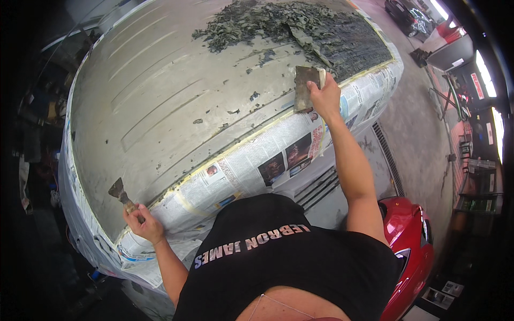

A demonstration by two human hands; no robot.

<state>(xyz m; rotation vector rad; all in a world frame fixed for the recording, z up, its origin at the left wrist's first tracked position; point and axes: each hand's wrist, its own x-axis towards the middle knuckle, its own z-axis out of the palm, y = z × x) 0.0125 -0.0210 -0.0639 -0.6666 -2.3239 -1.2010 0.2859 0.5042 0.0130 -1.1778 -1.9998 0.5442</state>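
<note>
My left hand point(145, 224) is closed around the handle of a putty knife point(122, 196), its worn blade pointing up and away over the near left corner of a large vehicle roof point(160, 80). Farther right, my right hand point(326, 99) grips a wide flat scraper point(303, 90) by its right edge. This blade is at the roof's near edge, just short of a dark stretch of peeling paint point(353, 43). Loose paint flakes point(241, 24) lie heaped at the far side, with smaller scraps scattered over the bare greyish metal.
Newspaper point(249, 167) and yellow masking tape cover the side below the roof's near edge. A red car point(409, 235) stands close by on the right. A floor drain grate point(388, 158) runs along the ground, and a dark car point(407, 17) is parked far right.
</note>
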